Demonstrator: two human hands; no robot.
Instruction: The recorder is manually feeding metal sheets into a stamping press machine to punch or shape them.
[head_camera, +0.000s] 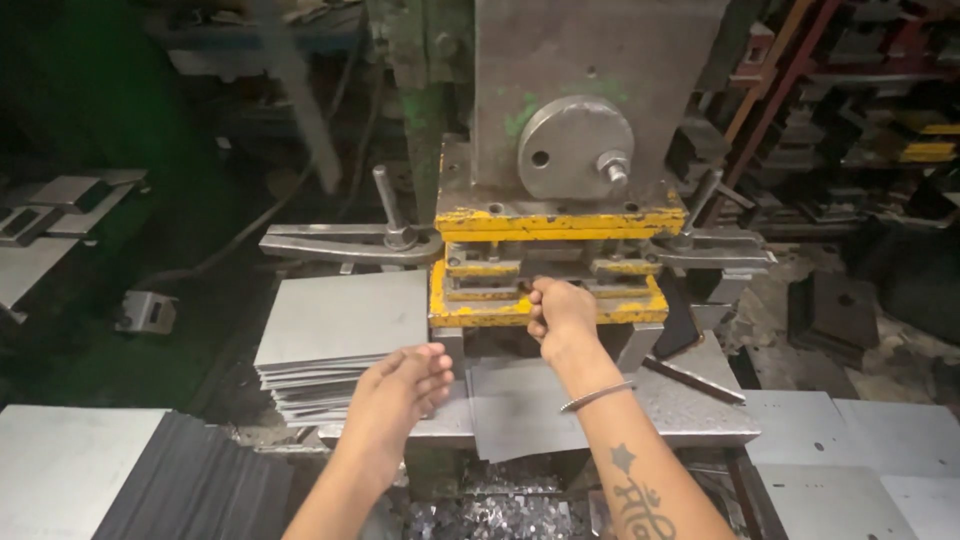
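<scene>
Flat on the press table (700, 415), reaching under the yellow die (548, 310): a thin grey metal sheet (520, 405), judged stiff, light, slick and sharp-edged, best pinched at its near edge. Right hand (560, 312) clenched at the die mouth, on what cannot be told; left hand (398, 395) released, fingers loose, just beside the sheet stack (335, 330). Die opening in shadow; sheet's far end hidden.

The single head-worn camera looked forward and down from close above the person's forearms, facing the yellow-painted press die (548, 280) squarely. The press bed (700, 405) filled the middle; sheet stacks (335, 345) sat left, racks at far right.
</scene>
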